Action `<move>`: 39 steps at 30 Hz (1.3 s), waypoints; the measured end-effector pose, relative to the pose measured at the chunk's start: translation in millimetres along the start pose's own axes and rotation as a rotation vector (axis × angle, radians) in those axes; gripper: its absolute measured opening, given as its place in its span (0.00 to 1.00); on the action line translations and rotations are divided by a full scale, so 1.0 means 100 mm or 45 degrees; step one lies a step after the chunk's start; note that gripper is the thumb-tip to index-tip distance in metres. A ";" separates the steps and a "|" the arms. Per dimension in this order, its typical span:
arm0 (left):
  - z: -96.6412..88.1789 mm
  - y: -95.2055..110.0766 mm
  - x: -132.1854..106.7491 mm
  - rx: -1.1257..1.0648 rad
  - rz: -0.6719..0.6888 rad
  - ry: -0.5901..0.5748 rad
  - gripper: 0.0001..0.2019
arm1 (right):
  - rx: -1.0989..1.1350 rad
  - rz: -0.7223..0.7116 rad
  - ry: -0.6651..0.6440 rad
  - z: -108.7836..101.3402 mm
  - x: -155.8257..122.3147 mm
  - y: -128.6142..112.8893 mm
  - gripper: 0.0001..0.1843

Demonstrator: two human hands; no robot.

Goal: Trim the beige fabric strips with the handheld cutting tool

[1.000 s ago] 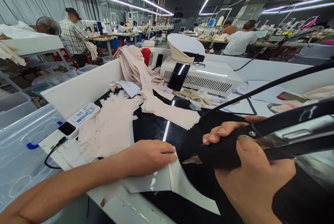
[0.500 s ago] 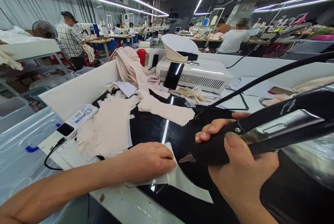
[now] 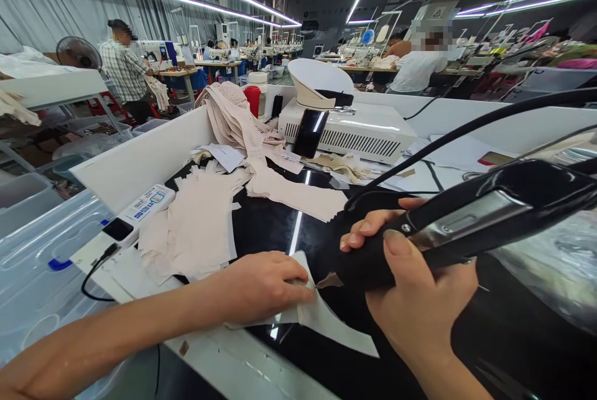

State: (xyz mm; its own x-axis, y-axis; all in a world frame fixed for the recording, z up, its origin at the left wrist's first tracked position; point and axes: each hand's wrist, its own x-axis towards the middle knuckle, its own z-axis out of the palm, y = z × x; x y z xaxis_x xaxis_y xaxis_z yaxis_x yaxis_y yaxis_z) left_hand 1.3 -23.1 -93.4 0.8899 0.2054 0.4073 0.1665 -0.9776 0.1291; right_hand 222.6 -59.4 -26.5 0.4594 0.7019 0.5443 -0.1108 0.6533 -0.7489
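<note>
My left hand [image 3: 263,285] lies curled on a pale cut piece of fabric [image 3: 326,322], pressing it flat on the glossy black worktop [image 3: 270,226]. My right hand [image 3: 415,288] is wrapped round the black handle of a corded hand tool [image 3: 471,219]; its small metal tip [image 3: 329,280] meets the edge of the pale piece just right of my left fingers. The tool's black cable [image 3: 466,132] arcs away to the upper right.
Beige fabric pieces [image 3: 196,226] are piled at the left and back of the worktop. Behind stand a white machine [image 3: 364,132], a dark phone [image 3: 310,134] and a red bottle [image 3: 252,100]. A white device with a cable [image 3: 140,210] lies at the left edge. Other people work at distant tables.
The tool in my right hand has slid left, bringing its tip up to the pale piece by my left fingers. My left hand stays pressed on the piece.
</note>
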 end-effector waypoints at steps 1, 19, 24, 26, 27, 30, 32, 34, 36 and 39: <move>-0.01 0.00 0.00 0.002 -0.004 0.002 0.11 | 0.011 0.005 0.011 0.00 0.00 -0.02 0.21; 0.03 0.14 0.08 -0.080 0.011 0.026 0.07 | 0.033 -0.030 0.033 -0.07 -0.04 -0.10 0.25; 0.01 0.14 0.02 -0.103 -0.006 -0.013 0.08 | 0.031 0.016 0.030 -0.05 -0.07 -0.10 0.24; 0.00 0.14 0.02 -0.103 0.003 -0.009 0.10 | 0.011 0.031 0.025 -0.03 -0.09 -0.10 0.23; 0.00 0.14 0.02 -0.103 0.006 -0.009 0.10 | -0.004 0.033 0.025 -0.03 -0.09 -0.09 0.23; 0.00 0.15 0.02 -0.095 -0.002 -0.029 0.10 | -0.028 0.049 0.031 -0.02 -0.09 -0.10 0.23; -0.01 0.16 0.01 -0.084 -0.014 -0.042 0.11 | -0.010 0.050 0.037 -0.03 -0.08 -0.13 0.23; -0.02 0.16 0.00 -0.076 -0.019 -0.045 0.11 | 0.009 0.034 0.044 -0.05 -0.08 -0.16 0.22; -0.02 0.17 -0.01 -0.067 -0.013 -0.031 0.11 | 0.018 0.015 0.048 -0.08 -0.09 -0.18 0.21; -0.03 0.17 -0.02 -0.054 -0.006 -0.016 0.10 | 0.018 0.008 0.019 -0.12 -0.12 -0.18 0.23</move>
State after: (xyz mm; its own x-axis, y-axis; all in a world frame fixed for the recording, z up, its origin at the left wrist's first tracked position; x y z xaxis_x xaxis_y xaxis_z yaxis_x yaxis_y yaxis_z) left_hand 0.8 -40.5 -89.3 0.8944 0.2088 0.3956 0.1526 -0.9737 0.1691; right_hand 229.2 -82.7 -24.4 0.4716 0.7020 0.5336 -0.1260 0.6526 -0.7472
